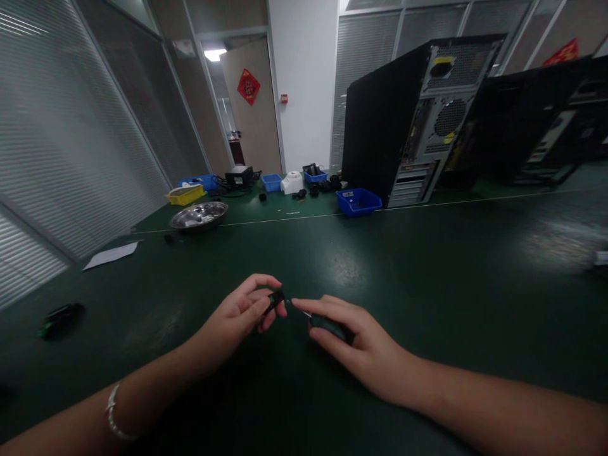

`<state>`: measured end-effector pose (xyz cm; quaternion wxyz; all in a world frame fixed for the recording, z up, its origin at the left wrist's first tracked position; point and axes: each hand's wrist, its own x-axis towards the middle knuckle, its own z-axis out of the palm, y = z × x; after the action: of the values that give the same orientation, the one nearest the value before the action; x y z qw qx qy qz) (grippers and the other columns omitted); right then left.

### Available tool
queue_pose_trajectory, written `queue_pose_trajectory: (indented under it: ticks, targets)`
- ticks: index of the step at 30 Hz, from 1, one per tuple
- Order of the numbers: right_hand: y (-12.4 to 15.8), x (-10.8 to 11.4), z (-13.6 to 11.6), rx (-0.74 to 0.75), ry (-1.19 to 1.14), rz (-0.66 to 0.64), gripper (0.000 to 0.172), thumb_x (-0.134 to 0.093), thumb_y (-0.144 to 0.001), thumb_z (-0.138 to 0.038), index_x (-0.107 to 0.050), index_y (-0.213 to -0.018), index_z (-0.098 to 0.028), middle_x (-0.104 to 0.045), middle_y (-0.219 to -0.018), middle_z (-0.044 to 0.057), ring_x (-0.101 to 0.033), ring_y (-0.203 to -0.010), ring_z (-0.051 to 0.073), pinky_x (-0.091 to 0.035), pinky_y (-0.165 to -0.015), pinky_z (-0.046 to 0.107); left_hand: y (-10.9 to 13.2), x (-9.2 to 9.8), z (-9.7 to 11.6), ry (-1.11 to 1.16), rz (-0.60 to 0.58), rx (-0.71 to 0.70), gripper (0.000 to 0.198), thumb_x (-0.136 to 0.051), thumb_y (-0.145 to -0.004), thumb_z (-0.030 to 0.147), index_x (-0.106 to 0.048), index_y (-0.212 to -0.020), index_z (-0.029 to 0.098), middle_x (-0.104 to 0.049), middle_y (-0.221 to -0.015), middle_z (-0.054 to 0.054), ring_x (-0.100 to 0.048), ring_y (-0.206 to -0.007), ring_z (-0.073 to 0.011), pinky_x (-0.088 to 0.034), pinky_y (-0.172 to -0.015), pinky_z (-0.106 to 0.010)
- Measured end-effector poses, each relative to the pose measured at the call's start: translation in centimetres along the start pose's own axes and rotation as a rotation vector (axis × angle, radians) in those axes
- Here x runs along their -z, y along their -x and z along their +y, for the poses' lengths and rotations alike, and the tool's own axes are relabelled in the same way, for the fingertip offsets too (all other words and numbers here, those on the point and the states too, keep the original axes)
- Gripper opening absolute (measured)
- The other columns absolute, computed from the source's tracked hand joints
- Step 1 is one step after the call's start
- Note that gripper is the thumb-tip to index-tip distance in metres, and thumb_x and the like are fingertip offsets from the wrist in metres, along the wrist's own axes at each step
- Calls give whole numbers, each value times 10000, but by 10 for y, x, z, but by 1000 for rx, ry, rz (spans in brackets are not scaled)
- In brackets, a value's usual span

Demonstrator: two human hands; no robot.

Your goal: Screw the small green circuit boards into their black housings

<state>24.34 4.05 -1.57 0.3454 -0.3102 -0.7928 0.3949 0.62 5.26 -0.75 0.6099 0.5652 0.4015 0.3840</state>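
Between the thumb and fingers of my left hand [247, 308] is a small black part [275, 299] with a hint of green; its exact kind is too small to make out. My right hand [354, 332] is wrapped round the dark handle of a screwdriver [329, 327]. The thin metal shaft points left toward the black part, with my index finger stretched along it. Whether the tip touches the part, I cannot tell. Both hands are above the dark green tabletop [285, 392].
A metal bowl [199, 216] with small items stands at the back left, near a yellow tray [185, 194]. A blue bin [358, 201] sits before a black computer case [408, 120]. Paper [111, 254] and a dark object [61, 318] lie at the left.
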Motion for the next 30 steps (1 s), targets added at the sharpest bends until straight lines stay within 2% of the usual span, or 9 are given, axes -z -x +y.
queue_pose_trajectory:
  ticks: [5, 13, 18, 24, 26, 30]
  targets:
    - [-3, 1, -2, 27, 15, -16, 424, -575, -937, -142, -573, -1337, -285, -677, -1030, 39, -616, -912, 182, -486, -809, 320, 2, -7, 3, -86, -10, 21, 212, -561, -919, 319, -604, -1080, 187, -589, -741, -1, -508, -673, -145, -388, -630, -272]
    - [-3, 0, 0, 29, 26, -16, 438, -589, -926, -137, -575, -1336, -290, -663, -994, 37, -614, -882, 174, -482, -784, 310, 6, -10, 10, -159, 1, -23, 233, -684, -811, 201, -689, -1044, 201, -657, -985, -52, -580, -879, -191, -446, -765, -300]
    - [-4, 1, 0, 14, 28, -41, 421, -582, -936, -153, -575, -1339, -274, -660, -988, 45, -614, -869, 174, -480, -769, 307, 7, -11, 12, -232, 69, -15, 190, -693, -794, 208, -732, -979, 188, -646, -856, -35, -563, -712, -159, -456, -655, -279]
    - [-3, 1, 0, 14, 25, -34, 421, -587, -933, -162, -577, -1335, -288, -663, -985, 41, -620, -867, 178, -480, -760, 307, 7, -12, 11, -251, 82, -37, 174, -698, -793, 224, -740, -959, 196, -670, -869, -43, -585, -739, -169, -474, -674, -279]
    - [-3, 2, -1, 15, 24, -30, 416, -587, -929, -163, -586, -1325, -291, -667, -973, 39, -621, -855, 178, -481, -749, 305, 7, -12, 11, -264, 82, -55, 170, -691, -801, 226, -739, -963, 203, -682, -878, -47, -599, -763, -181, -486, -707, -295]
    - [-4, 2, -2, 13, 27, -12, 391, -597, -916, -153, -624, -1288, -273, -677, -946, 40, -623, -831, 180, -478, -729, 301, 7, -11, 10, -305, 70, -125, 177, -688, -805, 203, -749, -971, 206, -672, -999, -72, -616, -969, -236, -482, -868, -344]
